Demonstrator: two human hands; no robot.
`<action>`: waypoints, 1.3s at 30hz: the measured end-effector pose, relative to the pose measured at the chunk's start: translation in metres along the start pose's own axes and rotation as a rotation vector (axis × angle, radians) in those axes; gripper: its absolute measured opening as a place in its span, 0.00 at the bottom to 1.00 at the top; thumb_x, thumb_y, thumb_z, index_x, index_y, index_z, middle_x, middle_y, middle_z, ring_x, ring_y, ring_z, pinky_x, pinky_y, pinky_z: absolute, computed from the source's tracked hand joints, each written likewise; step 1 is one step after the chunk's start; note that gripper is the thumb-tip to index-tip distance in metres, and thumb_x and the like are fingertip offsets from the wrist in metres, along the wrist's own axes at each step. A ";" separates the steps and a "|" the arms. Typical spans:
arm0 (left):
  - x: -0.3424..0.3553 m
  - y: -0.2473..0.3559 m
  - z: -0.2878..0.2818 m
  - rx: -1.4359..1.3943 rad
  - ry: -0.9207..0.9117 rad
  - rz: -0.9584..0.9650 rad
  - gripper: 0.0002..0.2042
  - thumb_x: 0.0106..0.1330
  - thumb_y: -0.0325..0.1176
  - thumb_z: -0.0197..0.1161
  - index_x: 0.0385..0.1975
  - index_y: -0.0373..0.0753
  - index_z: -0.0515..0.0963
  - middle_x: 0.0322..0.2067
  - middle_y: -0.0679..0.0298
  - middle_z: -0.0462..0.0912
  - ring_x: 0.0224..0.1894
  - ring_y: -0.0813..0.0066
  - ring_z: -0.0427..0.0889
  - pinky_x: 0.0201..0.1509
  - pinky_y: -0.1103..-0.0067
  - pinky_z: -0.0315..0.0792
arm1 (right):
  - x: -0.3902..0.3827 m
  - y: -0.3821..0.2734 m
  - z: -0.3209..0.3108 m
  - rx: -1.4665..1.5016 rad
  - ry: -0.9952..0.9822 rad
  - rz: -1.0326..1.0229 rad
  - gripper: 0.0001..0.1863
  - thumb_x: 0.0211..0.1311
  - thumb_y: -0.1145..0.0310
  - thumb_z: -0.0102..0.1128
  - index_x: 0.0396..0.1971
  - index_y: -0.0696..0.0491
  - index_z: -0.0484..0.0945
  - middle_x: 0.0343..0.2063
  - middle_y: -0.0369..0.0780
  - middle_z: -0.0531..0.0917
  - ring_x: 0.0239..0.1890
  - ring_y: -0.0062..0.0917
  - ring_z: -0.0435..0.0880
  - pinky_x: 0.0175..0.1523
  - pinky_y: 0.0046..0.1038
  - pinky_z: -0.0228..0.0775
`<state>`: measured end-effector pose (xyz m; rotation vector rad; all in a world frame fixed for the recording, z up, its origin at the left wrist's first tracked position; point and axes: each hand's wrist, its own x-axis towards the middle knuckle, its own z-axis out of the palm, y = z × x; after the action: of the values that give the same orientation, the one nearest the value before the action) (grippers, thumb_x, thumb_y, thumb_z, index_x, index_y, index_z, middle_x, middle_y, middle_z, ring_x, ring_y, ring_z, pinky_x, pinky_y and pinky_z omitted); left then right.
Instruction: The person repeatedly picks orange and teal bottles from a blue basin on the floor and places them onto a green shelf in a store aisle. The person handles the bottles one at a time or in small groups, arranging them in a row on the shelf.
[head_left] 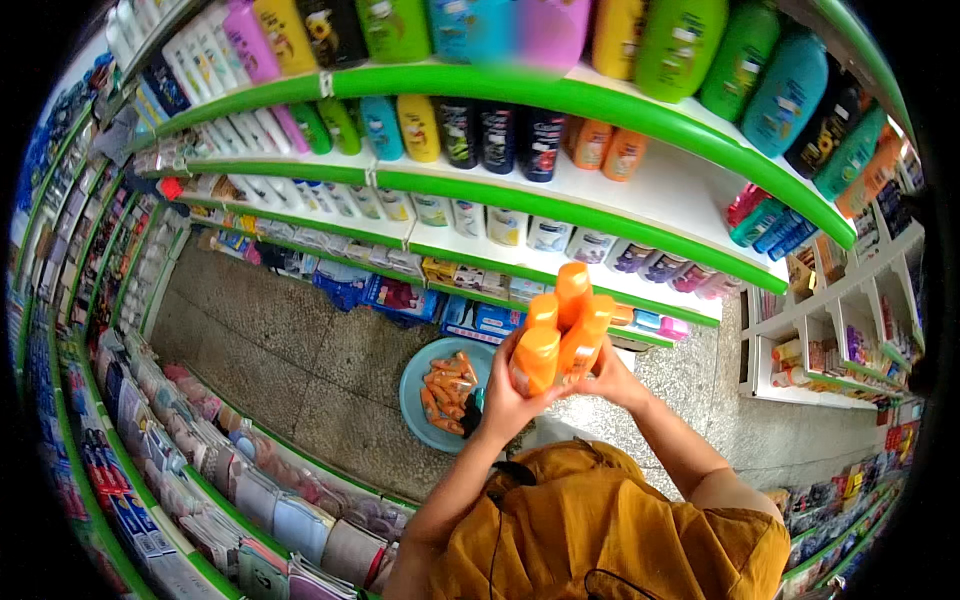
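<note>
A bunch of orange bottles (575,295) is held upright between my two hands, below the shelves at the centre. My left hand (515,390) is closed round the bottles' left side, and my right hand (610,378) grips them from the right. On the floor to the left of my hands sits a light blue basin (420,428) holding several small orange items (445,385) and something dark. On the middle shelf above, more orange bottles (625,152) stand beside dark blue and black bottles (497,135).
Curved white shelves with green edges (600,205) span the front, packed with coloured bottles and packets. A low shelf of folded packaged goods (250,480) runs along the lower left. A white compartment unit (820,350) stands at the right, over a speckled floor (260,330).
</note>
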<state>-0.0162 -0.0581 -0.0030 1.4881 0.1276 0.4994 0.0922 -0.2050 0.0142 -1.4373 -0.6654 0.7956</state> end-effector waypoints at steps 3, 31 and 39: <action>0.044 0.018 0.032 0.097 -0.078 0.131 0.41 0.42 0.30 0.68 0.55 0.33 0.49 0.52 0.55 0.59 0.55 0.67 0.61 0.57 0.72 0.58 | 0.001 -0.023 -0.036 0.024 0.132 -0.103 0.51 0.32 0.71 0.71 0.57 0.54 0.46 0.51 0.40 0.63 0.54 0.25 0.63 0.56 0.31 0.58; 0.213 0.017 0.107 -0.383 0.050 -0.028 0.30 0.51 0.32 0.62 0.51 0.36 0.53 0.45 0.61 0.66 0.46 0.75 0.69 0.49 0.77 0.65 | 0.079 -0.068 -0.190 0.464 0.337 -0.277 0.37 0.39 0.73 0.65 0.51 0.58 0.56 0.45 0.40 0.69 0.48 0.27 0.69 0.54 0.28 0.60; 0.209 0.016 0.091 -0.323 0.068 0.001 0.30 0.51 0.31 0.61 0.52 0.37 0.52 0.44 0.60 0.66 0.46 0.74 0.69 0.49 0.76 0.65 | 0.109 -0.077 -0.235 -0.065 0.492 -0.423 0.39 0.35 0.74 0.68 0.49 0.57 0.54 0.45 0.42 0.68 0.46 0.28 0.69 0.51 0.27 0.63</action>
<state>0.2016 -0.0593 0.0675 1.1561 0.0944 0.5446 0.3509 -0.2543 0.0737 -1.4117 -0.5840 0.0809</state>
